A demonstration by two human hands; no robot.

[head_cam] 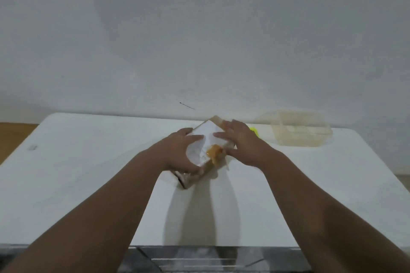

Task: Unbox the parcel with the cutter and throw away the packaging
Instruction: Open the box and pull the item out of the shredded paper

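Note:
A small brown cardboard parcel [205, 139] with a white label on top and a crumpled wad of brown tape [214, 152] at its near right corner sits turned diagonally on the white table [88, 173]. My left hand [180, 153] grips its near left side, thumb on the label. My right hand [241, 142] grips its far right side, fingers spread over the top edge. A bright yellow-green object [254, 131], possibly the cutter, peeks out just behind my right hand, mostly hidden.
A clear plastic container [301, 132] with its lid stands at the back right of the table against the white wall. Wooden floor shows past the table's left edge. A grey surface lies below the table's front edge.

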